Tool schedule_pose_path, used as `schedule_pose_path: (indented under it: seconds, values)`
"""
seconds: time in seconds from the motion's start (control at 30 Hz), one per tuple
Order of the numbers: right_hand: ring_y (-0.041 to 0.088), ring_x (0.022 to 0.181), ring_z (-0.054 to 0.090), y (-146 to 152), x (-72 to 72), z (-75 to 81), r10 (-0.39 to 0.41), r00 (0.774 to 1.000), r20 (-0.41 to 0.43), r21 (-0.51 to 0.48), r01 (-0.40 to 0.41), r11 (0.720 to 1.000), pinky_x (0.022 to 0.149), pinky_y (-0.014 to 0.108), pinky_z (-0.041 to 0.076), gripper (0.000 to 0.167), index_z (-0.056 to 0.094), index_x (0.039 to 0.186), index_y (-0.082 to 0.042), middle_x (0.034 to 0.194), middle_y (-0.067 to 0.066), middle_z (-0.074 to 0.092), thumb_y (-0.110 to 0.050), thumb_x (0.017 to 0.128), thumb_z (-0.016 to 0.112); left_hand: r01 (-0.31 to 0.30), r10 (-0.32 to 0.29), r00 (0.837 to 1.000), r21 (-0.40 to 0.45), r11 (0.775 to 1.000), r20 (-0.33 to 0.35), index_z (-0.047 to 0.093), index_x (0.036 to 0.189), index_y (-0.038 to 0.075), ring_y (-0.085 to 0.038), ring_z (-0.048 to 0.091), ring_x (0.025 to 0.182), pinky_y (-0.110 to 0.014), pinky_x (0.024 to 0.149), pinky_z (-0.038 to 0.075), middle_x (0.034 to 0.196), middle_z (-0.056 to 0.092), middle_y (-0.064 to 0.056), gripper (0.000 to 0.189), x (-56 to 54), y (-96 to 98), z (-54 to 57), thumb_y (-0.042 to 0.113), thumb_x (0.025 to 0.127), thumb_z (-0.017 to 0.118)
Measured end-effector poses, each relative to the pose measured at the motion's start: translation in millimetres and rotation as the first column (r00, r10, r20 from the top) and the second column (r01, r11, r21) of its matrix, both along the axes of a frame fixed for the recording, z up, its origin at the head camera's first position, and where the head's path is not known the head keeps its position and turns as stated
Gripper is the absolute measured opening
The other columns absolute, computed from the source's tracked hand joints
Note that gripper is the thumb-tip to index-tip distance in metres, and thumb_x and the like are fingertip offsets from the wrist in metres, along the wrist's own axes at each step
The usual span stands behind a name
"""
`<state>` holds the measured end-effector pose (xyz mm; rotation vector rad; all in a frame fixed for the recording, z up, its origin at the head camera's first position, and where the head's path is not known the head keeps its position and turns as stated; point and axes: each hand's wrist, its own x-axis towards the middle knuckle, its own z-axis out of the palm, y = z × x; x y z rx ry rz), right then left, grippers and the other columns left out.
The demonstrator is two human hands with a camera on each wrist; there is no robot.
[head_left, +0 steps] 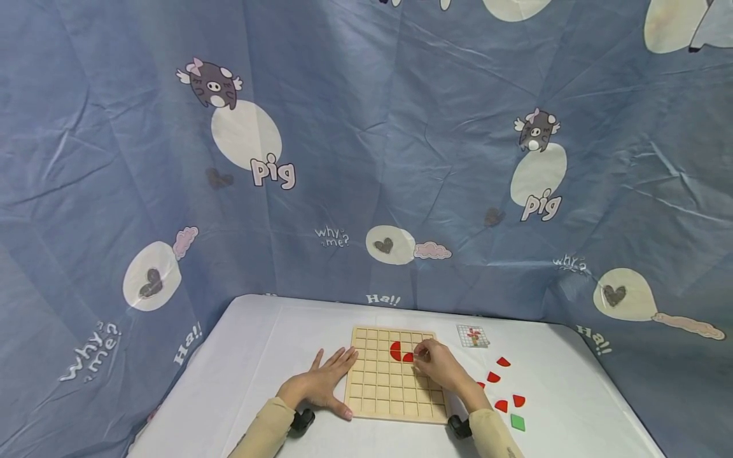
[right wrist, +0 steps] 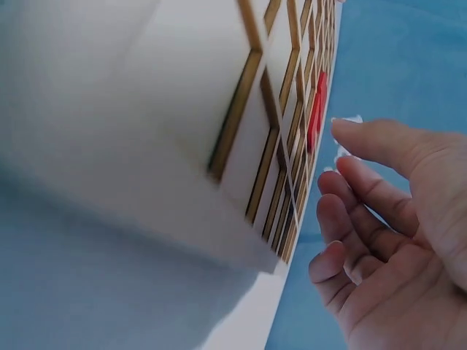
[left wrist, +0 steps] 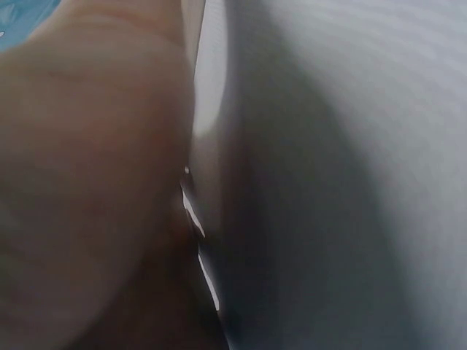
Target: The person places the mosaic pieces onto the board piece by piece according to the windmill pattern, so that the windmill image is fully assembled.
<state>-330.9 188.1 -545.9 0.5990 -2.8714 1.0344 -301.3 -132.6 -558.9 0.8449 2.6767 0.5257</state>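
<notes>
A light wooden grid board (head_left: 375, 394) lies on the white table. In its upper part sit red pieces with rounded edges (head_left: 395, 351), and beside them a red quarter-round piece (head_left: 408, 357). My left hand (head_left: 321, 383) rests with spread fingers along the board's left edge, its thumb at the lower left corner. Over the right part of the board is my right hand (head_left: 439, 366), fingertips right by the quarter-round piece. The right wrist view shows the right thumb (right wrist: 376, 138) apart from the loosely bent fingers, nothing visible between them. Skin and table fill the left wrist view.
Right of the board lie several loose red pieces (head_left: 494, 377) and a green square (head_left: 518, 422). A gridded picture card (head_left: 473, 336) with a red pinwheel-like figure lies behind them. Blue printed cloth (head_left: 343, 159) hangs behind the table.
</notes>
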Motion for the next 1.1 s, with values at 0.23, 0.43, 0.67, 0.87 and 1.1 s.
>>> schedule_pose_path:
  seconds: [0.23,0.43,0.67,0.87,1.1]
  values:
    - [0.006,0.072,0.052,18.3,4.9,0.2,-0.063,0.998,0.005,-0.047,0.063,0.997,0.059,0.021,0.047,0.013,0.062,0.096,-0.009,0.085,-0.003,0.059,-0.012,0.087,0.071,-0.005,0.005,1.000,-0.008,1.000,0.003,0.009,0.156,0.012,-0.029,0.003,0.151,-0.063,0.117,-0.009,0.164,0.003,-0.006,0.129,-1.1,0.2,-0.3,0.071,0.062,0.074]
    - [0.008,0.065,0.047,36.2,6.5,3.4,-0.147,0.989,0.015,-0.061,0.147,0.987,0.051,0.021,0.042,0.014,0.063,0.093,-0.010,0.082,-0.005,0.058,-0.014,0.085,0.073,-0.004,0.004,1.000,-0.013,1.000,-0.002,0.009,0.156,0.012,-0.029,0.003,0.151,-0.063,0.117,-0.008,0.164,0.004,-0.005,0.129,-1.4,0.5,0.1,0.071,0.062,0.074]
    - [0.009,0.065,0.045,59.3,7.5,6.4,-0.229,0.973,-0.019,-0.043,0.228,0.973,0.053,0.021,0.038,0.014,0.063,0.089,-0.014,0.079,-0.005,0.057,-0.014,0.082,0.075,0.001,-0.001,1.000,-0.009,1.000,0.006,0.008,0.156,0.011,-0.031,0.003,0.151,-0.064,0.117,-0.008,0.164,0.003,-0.007,0.129,0.5,0.2,0.6,0.070,0.063,0.074]
    - [0.010,0.066,0.044,82.3,2.3,8.4,-0.301,0.952,-0.054,-0.029,0.300,0.953,0.055,0.021,0.036,0.016,0.061,0.088,-0.012,0.078,-0.003,0.056,-0.014,0.081,0.075,-0.001,0.001,1.000,-0.004,1.000,0.003,0.008,0.156,0.011,-0.030,0.002,0.151,-0.063,0.117,-0.009,0.164,0.003,-0.006,0.130,-1.0,0.4,-0.8,0.070,0.062,0.074]
    - [0.013,0.069,0.047,112.2,0.4,9.2,-0.370,0.929,-0.020,-0.021,0.370,0.929,0.054,0.022,0.038,0.017,0.060,0.092,-0.007,0.081,0.002,0.057,-0.016,0.083,0.071,-0.016,0.017,1.000,-0.015,1.000,0.006,0.008,0.156,0.013,-0.028,0.001,0.152,-0.062,0.117,-0.010,0.165,0.002,-0.004,0.130,-2.4,0.4,-3.1,0.073,0.061,0.073]
